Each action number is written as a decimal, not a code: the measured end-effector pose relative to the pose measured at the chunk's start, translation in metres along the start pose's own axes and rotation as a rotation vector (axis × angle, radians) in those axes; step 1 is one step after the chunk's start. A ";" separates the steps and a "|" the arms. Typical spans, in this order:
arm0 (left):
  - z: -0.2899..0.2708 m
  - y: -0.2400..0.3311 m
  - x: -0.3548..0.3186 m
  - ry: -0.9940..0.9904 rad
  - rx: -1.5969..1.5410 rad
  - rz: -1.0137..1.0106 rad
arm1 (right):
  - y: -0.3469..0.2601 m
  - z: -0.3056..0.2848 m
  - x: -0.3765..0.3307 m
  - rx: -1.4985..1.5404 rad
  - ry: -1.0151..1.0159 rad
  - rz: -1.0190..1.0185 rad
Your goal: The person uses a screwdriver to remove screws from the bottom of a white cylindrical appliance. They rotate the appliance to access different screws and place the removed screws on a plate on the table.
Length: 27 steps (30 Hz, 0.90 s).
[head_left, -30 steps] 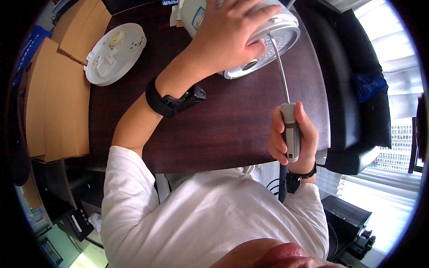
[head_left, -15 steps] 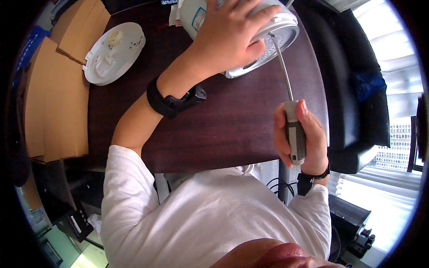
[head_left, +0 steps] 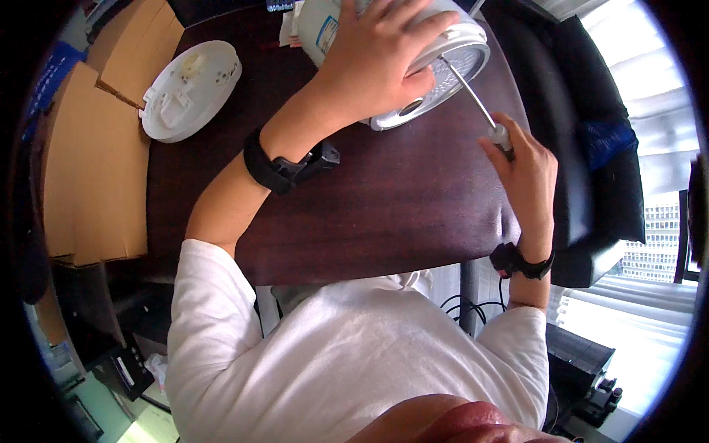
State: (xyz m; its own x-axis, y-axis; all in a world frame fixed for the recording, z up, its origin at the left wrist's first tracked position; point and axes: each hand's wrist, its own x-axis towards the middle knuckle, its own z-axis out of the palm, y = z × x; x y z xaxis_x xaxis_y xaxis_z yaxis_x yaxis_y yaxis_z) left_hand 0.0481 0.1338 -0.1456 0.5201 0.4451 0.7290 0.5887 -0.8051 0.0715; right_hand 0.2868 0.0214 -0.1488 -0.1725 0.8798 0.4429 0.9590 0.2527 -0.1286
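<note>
A rounded white appliance point(head_left: 312, 21) lies tilted on its side at the far edge of the view, its silver perforated end point(head_left: 464, 68) facing right and toward me. My left hand point(head_left: 373, 70) grips it from above, fingers spread over the casing and thumb bent at the rim. In my right hand point(head_left: 530, 166) is a screwdriver point(head_left: 470, 91), its grey handle mostly hidden by the fingers. The long metal shaft slants up and left, with its tip at the inner edge of the silver end. What the tip touches is too small to make out.
On the dark wooden table point(head_left: 354, 199), a round white plastic cover point(head_left: 210, 92) with small parts in it sits at the left. Cardboard point(head_left: 96, 162) stands along the left edge. A black chair point(head_left: 554, 133) is beyond the table's right side.
My right hand has moved up and turned over the screwdriver's handle, and the shaft now slants more to the left. My left hand and the appliance have barely shifted.
</note>
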 end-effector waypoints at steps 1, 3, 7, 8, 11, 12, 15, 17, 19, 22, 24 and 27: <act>0.001 -0.001 -0.001 0.007 0.000 -0.002 | 0.004 -0.001 0.003 -0.042 0.015 -0.020; 0.002 -0.001 -0.001 0.012 -0.015 -0.006 | 0.009 -0.005 0.008 -0.114 0.037 -0.029; 0.001 0.000 -0.003 0.011 -0.043 -0.014 | 0.019 -0.014 0.015 -0.186 0.106 -0.114; 0.001 0.000 -0.003 0.012 -0.043 -0.016 | 0.022 -0.016 0.018 -0.203 0.116 -0.134; 0.002 0.000 -0.002 0.015 -0.034 -0.007 | 0.026 -0.035 0.031 -0.358 0.171 -0.265; 0.002 0.000 -0.001 0.005 -0.024 -0.012 | 0.026 -0.043 0.038 -0.402 0.188 -0.319; 0.000 0.001 -0.001 -0.017 -0.004 -0.020 | 0.024 -0.057 0.056 -0.507 0.228 -0.377; 0.001 0.000 -0.001 -0.020 0.001 -0.019 | 0.018 -0.068 0.063 -0.642 0.253 -0.416; 0.000 0.000 0.000 -0.021 -0.005 -0.014 | 0.013 -0.074 0.066 -0.734 0.265 -0.423; 0.000 0.001 0.000 -0.019 0.010 -0.005 | -0.002 -0.083 0.062 -0.777 0.232 -0.394; 0.000 0.001 0.000 -0.017 -0.001 -0.010 | 0.001 -0.084 0.056 -0.728 0.224 -0.436; 0.002 0.001 0.000 -0.011 -0.031 -0.017 | 0.003 -0.074 0.033 -0.240 0.020 -0.186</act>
State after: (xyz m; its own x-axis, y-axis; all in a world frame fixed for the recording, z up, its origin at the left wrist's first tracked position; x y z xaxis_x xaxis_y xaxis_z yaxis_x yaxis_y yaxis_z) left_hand 0.0495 0.1340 -0.1468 0.5167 0.4630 0.7202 0.5784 -0.8089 0.1051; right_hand 0.3012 0.0212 -0.0688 -0.3481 0.8184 0.4572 0.9375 0.3045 0.1687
